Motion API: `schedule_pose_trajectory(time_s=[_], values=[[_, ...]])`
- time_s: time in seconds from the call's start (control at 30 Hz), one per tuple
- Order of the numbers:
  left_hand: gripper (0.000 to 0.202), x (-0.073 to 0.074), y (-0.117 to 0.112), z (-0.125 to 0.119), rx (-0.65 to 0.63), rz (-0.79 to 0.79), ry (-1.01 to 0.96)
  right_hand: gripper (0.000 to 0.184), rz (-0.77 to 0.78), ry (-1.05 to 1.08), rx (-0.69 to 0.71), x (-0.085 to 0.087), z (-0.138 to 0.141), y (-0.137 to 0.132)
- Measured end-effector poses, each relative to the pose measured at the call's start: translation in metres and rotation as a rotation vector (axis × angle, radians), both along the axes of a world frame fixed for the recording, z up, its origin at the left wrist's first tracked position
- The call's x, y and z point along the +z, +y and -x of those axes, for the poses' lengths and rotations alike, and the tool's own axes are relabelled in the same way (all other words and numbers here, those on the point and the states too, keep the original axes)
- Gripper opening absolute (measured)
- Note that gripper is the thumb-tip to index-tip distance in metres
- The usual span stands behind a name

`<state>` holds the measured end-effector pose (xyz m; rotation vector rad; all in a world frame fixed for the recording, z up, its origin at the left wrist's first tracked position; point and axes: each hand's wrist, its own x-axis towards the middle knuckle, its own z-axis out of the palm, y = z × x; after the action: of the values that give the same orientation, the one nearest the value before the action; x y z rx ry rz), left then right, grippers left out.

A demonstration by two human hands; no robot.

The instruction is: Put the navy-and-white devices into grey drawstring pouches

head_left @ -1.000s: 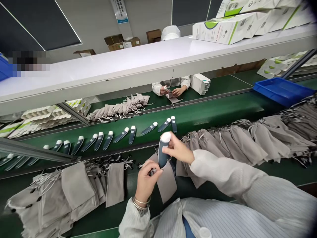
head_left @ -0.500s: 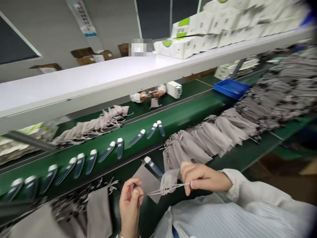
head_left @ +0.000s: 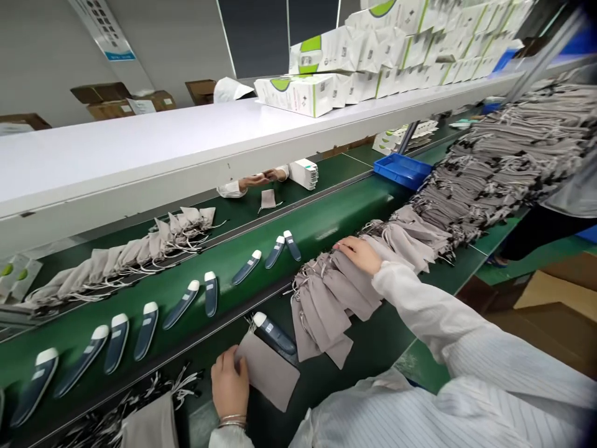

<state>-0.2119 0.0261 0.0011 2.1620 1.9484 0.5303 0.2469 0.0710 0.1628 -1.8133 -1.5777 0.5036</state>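
Observation:
My left hand [head_left: 230, 382] is at the left edge of a flat grey drawstring pouch [head_left: 268, 370], its thumb and fingers closed on that edge. Just beyond this pouch lies a dark blue device with a white tip [head_left: 275, 333]. My right hand [head_left: 360, 254] reaches out to a row of filled grey pouches [head_left: 321, 298], fingers bent over the top of one pouch [head_left: 357, 283]; its thumb is hidden. At the lower left are loose grey pouches [head_left: 152, 423] with black and white cords.
Several blue devices [head_left: 147, 330] lie along the green conveyor belt [head_left: 326, 233]. Above it runs a white shelf [head_left: 177, 143] with white boxes [head_left: 298, 93]. A blue tray [head_left: 403, 171] and a large pouch pile [head_left: 504, 149] are at the right. Across the belt, a co-worker's hands [head_left: 263, 178] show.
My hands have parted from the pouch whose cords they were pulling taut. The right has moved to the pouch row, the left to the flat pouch. The view has shifted.

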Motion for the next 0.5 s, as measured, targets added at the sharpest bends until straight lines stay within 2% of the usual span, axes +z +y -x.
schedule_pose_trajectory(time_s=[0.07, 0.13, 0.2, 0.27, 0.33, 0.4, 0.5], values=[[0.033, -0.005, -0.001, 0.002, -0.013, -0.025, -0.028, 0.031, -0.057, -0.227, -0.008, 0.003, 0.002, 0.013], [0.027, -0.007, -0.003, 0.003, -0.005, -0.061, -0.06, 0.037, -0.078, -0.395, 0.02, 0.016, 0.009, 0.034], [0.022, -0.006, -0.005, 0.003, 0.006, -0.088, -0.065, 0.037, 0.073, -0.434, 0.112, 0.028, 0.022, 0.069], [0.019, -0.003, -0.006, 0.001, -0.008, -0.102, -0.016, 0.032, 0.315, -0.409, 0.176, 0.029, 0.04, 0.115], [0.02, 0.002, -0.008, -0.001, -0.023, -0.106, 0.065, 0.031, 0.484, -0.39, 0.159, 0.016, 0.061, 0.16], [0.019, 0.01, -0.011, -0.004, -0.022, -0.101, 0.099, 0.033, 0.535, -0.377, 0.105, -0.005, 0.08, 0.19], [0.016, 0.028, -0.021, -0.005, -0.018, -0.057, -0.014, 0.03, 0.544, -0.316, 0.059, -0.034, 0.094, 0.199]])
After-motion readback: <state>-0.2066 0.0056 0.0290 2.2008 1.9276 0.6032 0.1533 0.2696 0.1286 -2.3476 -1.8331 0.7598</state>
